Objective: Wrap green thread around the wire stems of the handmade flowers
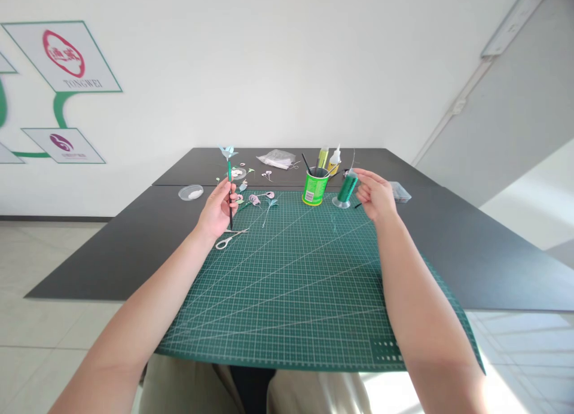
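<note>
My left hand is closed around a thin dark stem, held upright above the mat. A pale blue flower tops the stem, with a green wrapped stretch just beneath it. At the right, my right hand has its fingers closed at the upper end of a spool of green thread. The spool leans to the right, and its clear round base is low near the mat; whether it touches cannot be told. White-handled scissors lie below my left hand on the green cutting mat.
Small paper flowers and a blue flower lie near the mat's far edge. A green can holds dark tools. Behind it stand glue bottles. A plastic bag, a clear dish and a clear box sit around.
</note>
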`<state>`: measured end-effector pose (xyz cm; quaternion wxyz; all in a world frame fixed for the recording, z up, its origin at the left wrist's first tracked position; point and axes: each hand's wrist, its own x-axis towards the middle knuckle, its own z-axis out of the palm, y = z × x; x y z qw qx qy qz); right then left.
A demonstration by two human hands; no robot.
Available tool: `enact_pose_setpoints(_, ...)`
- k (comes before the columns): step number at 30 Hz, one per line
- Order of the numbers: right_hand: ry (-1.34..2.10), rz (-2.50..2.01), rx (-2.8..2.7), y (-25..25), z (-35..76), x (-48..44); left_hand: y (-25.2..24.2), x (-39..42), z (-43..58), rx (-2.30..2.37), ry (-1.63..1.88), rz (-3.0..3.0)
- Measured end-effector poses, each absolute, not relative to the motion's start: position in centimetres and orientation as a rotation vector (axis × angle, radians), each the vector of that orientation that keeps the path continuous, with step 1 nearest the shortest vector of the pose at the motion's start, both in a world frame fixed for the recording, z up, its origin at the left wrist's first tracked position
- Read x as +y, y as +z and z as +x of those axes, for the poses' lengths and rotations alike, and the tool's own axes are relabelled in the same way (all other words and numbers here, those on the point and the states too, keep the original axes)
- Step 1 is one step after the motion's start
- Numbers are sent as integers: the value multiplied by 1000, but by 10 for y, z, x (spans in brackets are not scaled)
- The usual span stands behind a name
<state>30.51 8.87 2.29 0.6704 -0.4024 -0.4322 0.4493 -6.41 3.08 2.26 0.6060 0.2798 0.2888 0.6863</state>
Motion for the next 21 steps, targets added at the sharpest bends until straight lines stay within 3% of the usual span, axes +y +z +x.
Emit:
enact_pose_setpoints(10, 816, -962, -862, 20, 341, 97, 22, 35, -73, 665, 1638, 618)
enact_pose_setpoints(21, 246, -1543, -756, 0, 364, 112, 20, 32, -65, 714, 1564, 747)
